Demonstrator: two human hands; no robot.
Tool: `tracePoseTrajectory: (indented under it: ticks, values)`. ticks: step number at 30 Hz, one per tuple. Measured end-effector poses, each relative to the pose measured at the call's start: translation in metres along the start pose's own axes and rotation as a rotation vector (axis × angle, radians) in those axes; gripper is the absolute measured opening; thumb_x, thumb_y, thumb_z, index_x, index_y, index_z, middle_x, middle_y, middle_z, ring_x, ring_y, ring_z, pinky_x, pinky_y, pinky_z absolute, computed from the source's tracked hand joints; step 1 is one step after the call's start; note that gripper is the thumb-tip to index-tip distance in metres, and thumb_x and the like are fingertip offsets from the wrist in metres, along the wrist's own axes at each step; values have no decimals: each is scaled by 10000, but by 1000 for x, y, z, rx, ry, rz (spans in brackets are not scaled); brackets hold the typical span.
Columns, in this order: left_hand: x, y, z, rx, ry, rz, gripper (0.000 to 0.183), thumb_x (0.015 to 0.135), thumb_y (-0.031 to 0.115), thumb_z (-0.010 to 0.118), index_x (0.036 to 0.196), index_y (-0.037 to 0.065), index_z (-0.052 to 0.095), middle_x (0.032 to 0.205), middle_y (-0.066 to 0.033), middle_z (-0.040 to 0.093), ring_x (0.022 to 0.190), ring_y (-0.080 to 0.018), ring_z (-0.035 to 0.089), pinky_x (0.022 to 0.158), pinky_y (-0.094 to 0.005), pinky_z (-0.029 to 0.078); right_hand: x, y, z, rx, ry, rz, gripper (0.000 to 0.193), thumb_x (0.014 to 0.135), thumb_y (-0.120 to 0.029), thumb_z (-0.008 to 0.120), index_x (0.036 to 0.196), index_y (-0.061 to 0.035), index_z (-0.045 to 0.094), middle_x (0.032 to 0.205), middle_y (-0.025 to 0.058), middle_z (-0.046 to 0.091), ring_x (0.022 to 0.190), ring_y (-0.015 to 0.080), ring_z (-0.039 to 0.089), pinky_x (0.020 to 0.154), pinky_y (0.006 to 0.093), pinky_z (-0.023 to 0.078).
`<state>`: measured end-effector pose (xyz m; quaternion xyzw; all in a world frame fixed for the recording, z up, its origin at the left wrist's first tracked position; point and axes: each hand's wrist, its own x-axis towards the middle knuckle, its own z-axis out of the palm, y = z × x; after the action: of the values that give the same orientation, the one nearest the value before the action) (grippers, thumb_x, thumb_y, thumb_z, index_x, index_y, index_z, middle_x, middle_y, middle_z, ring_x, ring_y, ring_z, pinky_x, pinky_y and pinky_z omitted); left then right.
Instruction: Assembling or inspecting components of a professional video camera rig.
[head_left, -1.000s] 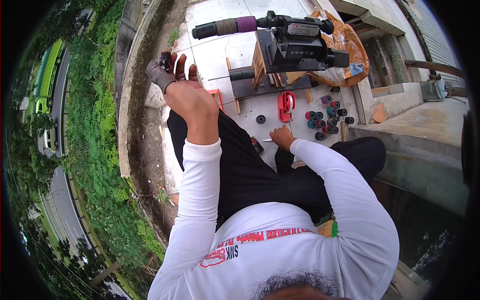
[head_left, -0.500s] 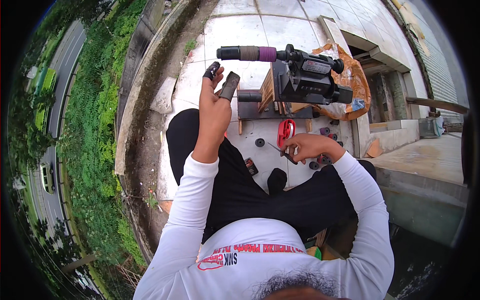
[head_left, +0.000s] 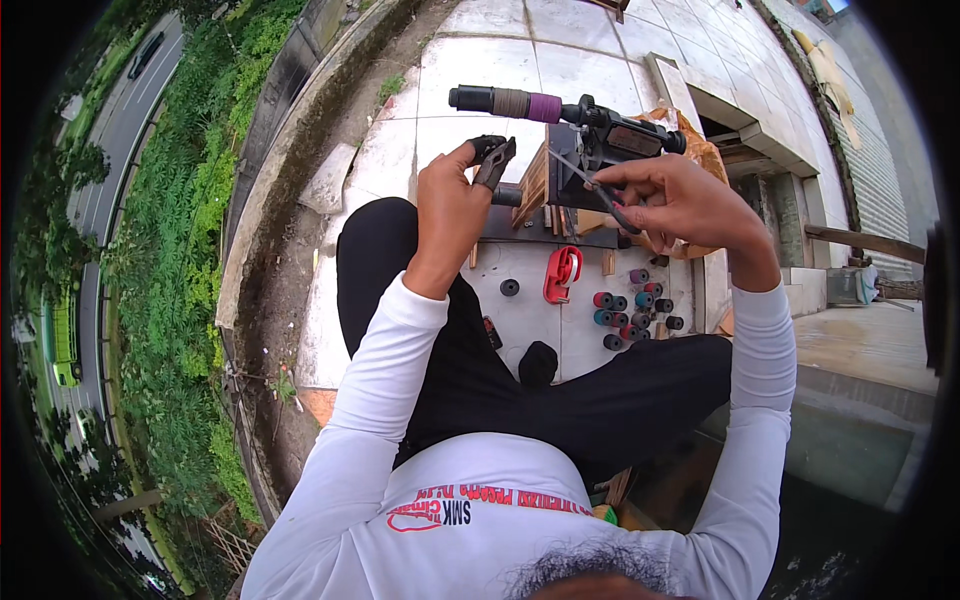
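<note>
My left hand is raised on the left, dark coverings over its thumb and one fingertip. These tips are pressed close together; what they hold, if anything, is too small to make out. My right hand grips a slim tool with a pointed metal blade and a dark curved handle, apparently scissors. The blade points up and left in front of a black machine. From that machine a black rod extends leftward, wound with grey-brown and purple bands. Below it, a dark cylinder sits beside my left fingertips.
A red dispenser-like holder stands on white tiles. Several small coloured spools cluster to its right, and one dark spool lies to its left. My crossed legs are near. A low concrete edge borders the left, above greenery and a road.
My right hand has risen from beside the red holder to the machine's front, carrying the tool. My left thumb and fingertip have closed together, and that hand has shifted slightly right.
</note>
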<state>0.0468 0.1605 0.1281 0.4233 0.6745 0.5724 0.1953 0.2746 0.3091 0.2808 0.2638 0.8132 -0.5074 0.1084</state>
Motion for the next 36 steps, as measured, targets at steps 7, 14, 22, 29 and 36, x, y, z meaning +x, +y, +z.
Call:
tracePoseTrajectory:
  ticks: [7,14,22,29,36]
  values:
    - [-7,1,-6,80,10,-36,273,961,-6,724,1227,2,783,1029,-132,825,960,-108,736,844,-281,562,39,-54,-27,-404,-125,168,447,1036,-147,635,1457,4,627,836,50,744,507,85,650,460,240,528]
    - [-10,3,-8,149,34,38,262,957,18,731,1213,4,782,1000,-169,816,901,-138,755,788,-305,564,58,-67,-35,-411,-193,131,447,992,-285,692,1365,-41,721,825,58,759,508,109,665,468,246,493]
    - [-10,5,-8,189,34,84,252,940,9,727,1185,7,786,975,-207,798,871,-246,796,750,-333,567,67,-70,-35,-402,-171,102,438,960,-234,692,1333,-9,736,770,55,739,485,82,610,464,234,452]
    - [-10,4,-7,195,46,73,242,936,-2,717,1167,8,790,951,-210,793,834,-256,792,715,-348,558,68,-77,-42,-374,-191,136,447,1001,-131,663,1417,30,658,733,37,689,463,62,544,437,225,414]
    - [-9,0,-7,225,44,67,244,931,-15,713,1161,3,790,927,-214,787,821,-248,789,702,-344,554,71,-79,-39,-382,-183,122,419,1004,-120,654,1393,32,674,701,20,656,458,56,532,430,225,411]
